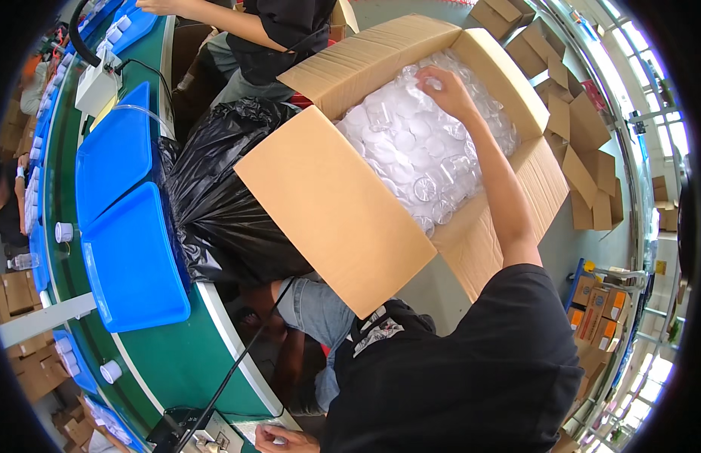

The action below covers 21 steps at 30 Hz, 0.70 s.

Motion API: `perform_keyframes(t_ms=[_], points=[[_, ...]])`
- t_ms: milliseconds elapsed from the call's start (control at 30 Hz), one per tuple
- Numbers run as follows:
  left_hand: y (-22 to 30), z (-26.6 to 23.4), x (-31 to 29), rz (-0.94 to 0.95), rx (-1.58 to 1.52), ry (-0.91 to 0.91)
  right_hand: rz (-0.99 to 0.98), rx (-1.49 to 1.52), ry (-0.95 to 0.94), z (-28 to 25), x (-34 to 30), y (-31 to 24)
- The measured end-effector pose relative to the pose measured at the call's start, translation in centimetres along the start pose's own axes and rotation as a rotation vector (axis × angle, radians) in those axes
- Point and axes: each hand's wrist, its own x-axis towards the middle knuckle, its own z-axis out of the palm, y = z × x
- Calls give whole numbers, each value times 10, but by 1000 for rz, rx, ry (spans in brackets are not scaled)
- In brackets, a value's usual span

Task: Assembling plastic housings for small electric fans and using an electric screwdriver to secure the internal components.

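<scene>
My right hand (447, 92) reaches into a large open cardboard box (339, 215), its fingers curled against the contents. Inside lie many white discs (407, 140) and clear round plastic pieces (426, 189), with clear plastic film among them. Whatever is between the right fingers is pale and hard to make out. At the lower edge, beside the green conveyor table, my left hand (288, 439) is closed, with a small pale bit showing at the fingertips. That bit is too small to name.
Blue trays (135, 260) lie on the green conveyor table (158, 370), next to a black plastic bag (229, 196). White cups (111, 371) stand along the line. A co-worker's arm (229, 21) extends at the top. Open cardboard boxes (588, 177) and a loaded cart (599, 313) stand to the right.
</scene>
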Motion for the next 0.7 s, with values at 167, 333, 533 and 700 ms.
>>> perform_keyframes(t_ms=[167,333,533,700], points=[[-24,11,-12,-23,-96,22,327,289,27,-4,18,-4],[-20,10,-9,-25,-103,28,96,-247,-100,46,25,22],[-31,18,-13,-59,-163,47,120,-340,-83,47,17,7],[-25,20,-12,-34,-193,87,-35,-140,117,32,27,-20]])
